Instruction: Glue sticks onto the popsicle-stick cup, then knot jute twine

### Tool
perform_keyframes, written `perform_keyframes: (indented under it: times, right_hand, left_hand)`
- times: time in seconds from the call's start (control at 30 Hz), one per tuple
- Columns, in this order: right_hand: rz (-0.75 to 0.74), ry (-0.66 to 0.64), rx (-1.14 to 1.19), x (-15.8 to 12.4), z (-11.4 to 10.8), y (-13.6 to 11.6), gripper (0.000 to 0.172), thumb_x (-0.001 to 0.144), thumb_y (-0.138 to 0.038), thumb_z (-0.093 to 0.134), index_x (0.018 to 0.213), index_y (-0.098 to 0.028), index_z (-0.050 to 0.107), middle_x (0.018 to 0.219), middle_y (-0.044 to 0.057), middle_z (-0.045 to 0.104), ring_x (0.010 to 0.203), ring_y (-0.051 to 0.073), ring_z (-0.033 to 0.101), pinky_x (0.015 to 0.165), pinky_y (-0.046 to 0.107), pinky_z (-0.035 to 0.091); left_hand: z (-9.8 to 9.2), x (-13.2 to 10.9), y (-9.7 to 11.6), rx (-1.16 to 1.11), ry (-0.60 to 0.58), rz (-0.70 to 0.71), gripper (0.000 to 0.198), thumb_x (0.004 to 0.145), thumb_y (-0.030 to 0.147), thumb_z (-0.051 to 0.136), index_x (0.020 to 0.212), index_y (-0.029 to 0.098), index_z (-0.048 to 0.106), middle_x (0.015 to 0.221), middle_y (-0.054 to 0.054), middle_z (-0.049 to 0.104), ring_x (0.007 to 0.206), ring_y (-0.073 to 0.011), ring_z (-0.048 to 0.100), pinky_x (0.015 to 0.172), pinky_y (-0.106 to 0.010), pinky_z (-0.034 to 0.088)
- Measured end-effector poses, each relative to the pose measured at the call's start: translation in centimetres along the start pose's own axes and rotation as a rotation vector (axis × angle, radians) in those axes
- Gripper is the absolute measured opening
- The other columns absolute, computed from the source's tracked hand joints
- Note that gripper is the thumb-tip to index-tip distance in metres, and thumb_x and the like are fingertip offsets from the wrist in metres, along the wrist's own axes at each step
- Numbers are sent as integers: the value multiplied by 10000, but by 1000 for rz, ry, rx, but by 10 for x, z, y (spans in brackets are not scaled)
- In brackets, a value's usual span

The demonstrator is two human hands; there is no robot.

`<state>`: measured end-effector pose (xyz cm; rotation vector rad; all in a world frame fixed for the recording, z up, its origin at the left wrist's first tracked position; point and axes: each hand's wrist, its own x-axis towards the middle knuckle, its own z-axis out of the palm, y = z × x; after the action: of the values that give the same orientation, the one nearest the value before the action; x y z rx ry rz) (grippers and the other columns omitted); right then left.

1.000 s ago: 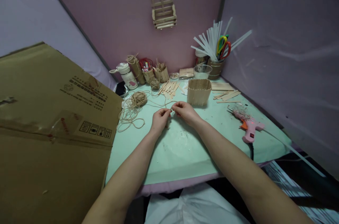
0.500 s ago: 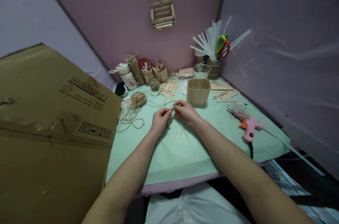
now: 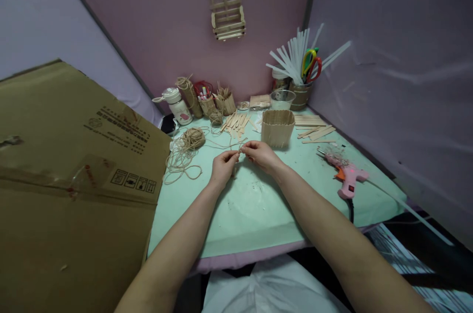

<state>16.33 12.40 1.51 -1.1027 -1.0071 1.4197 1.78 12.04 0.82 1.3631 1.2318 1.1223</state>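
Over the middle of the table, my left hand (image 3: 222, 167) and my right hand (image 3: 261, 155) meet at their fingertips. Both are closed in a pinch on a thin piece of twine (image 3: 240, 148); the fingers hide most of it. A strand trails from there toward the ball of twine (image 3: 194, 138), whose loose loops spread over the table to the left. Just behind my right hand stands an upright box made of craft sticks (image 3: 278, 129). Loose craft sticks (image 3: 236, 123) lie beyond my fingers.
A pink glue gun (image 3: 345, 173) lies on the right with its cable and a long glue stick. At the left leans a large cardboard box (image 3: 84, 194). Along the back are a white bottle (image 3: 179, 107), stick-filled cups, and a pot (image 3: 300, 96) with scissors and glue sticks.
My hands stay together in the same pinch, with only a slight shift of the fingers. The other things have not moved on the table.
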Motion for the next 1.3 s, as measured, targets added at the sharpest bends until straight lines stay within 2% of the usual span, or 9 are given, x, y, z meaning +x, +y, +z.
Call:
perform_keyframes:
  times: [0.23, 0.43, 0.7, 0.87, 1.1, 1.3]
  right_hand:
    - [-51, 106, -100, -1, 6, 4, 243, 635, -403, 697, 684, -186, 599, 577, -36, 520, 543, 97, 410, 496, 238, 290]
    - [-29, 42, -83, -1, 6, 4, 239, 646, -401, 685, 709, -187, 601, 649, -16, 552, 596, 109, 459, 501, 228, 318]
    - [-46, 21, -131, -2, 8, 7, 244, 676, -413, 667, 708, -180, 599, 593, -36, 494, 525, 88, 383, 477, 228, 282]
    - [-54, 23, -111, -1, 8, 9, 282, 677, -453, 660, 737, -181, 618, 583, -33, 510, 517, 93, 395, 479, 234, 292]
    - [-145, 47, -164, -1, 9, 9, 246, 702, -433, 609, 727, -189, 620, 579, -29, 527, 564, 115, 444, 534, 244, 337]
    - [-308, 155, -313, 4, 9, 15, 111, 684, -302, 598, 715, -197, 580, 683, -14, 593, 659, 133, 515, 632, 259, 399]
  left_hand:
    - [2, -3, 0, -1, -37, -2, 288, 704, 379, 667, 860, 139, 705, 654, 8, 595, 380, -51, 407, 327, -195, 308]
    - [2, -2, 0, 11, -33, -4, 307, 704, 436, 671, 795, 143, 688, 630, 18, 561, 404, -54, 405, 336, -191, 312]
    - [2, 1, -2, -109, 18, -75, 296, 647, 394, 709, 788, 141, 652, 676, 17, 579, 413, -39, 404, 369, -180, 308]
    - [2, 1, 0, -176, 38, -101, 285, 624, 373, 728, 760, 140, 636, 628, 41, 544, 396, -36, 367, 359, -187, 322]
    - [1, 0, 3, -215, 1, -71, 267, 618, 352, 740, 761, 140, 663, 639, 31, 559, 423, -42, 398, 374, -190, 352]
    - [2, -1, 3, -213, 14, -79, 289, 627, 377, 742, 773, 143, 657, 630, 41, 537, 396, -29, 372, 347, -181, 310]
